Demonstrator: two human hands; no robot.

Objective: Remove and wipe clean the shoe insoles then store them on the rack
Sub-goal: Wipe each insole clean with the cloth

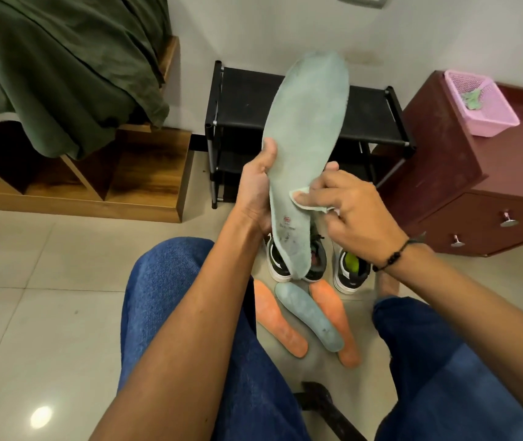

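The pale blue-green insole [306, 128] is held up in front of the black shoe rack [378, 111], toe uppermost. The left hand [258, 189] is closed round its left edge near the waist, thumb on the face, and the right hand [354, 205] presses a small pale cloth [304, 202] against the face with its fingers [309, 196] bent over it. It looks light, thin and bendy, a foam sheet with a cloth-like face, so it likely flexes under rubbing; a grip near the middle with support behind the wiped spot suits it best. Below, on the pale tiled floor [31, 281], lie two orange insoles [277, 319] and a second blue-green insole [309, 316], just before the sneakers [347, 272]. The rack's top shelf seems bare, though the insole hides part of it. A maroon cabinet [463, 186] with a pink basket [479, 103] stands to the right.
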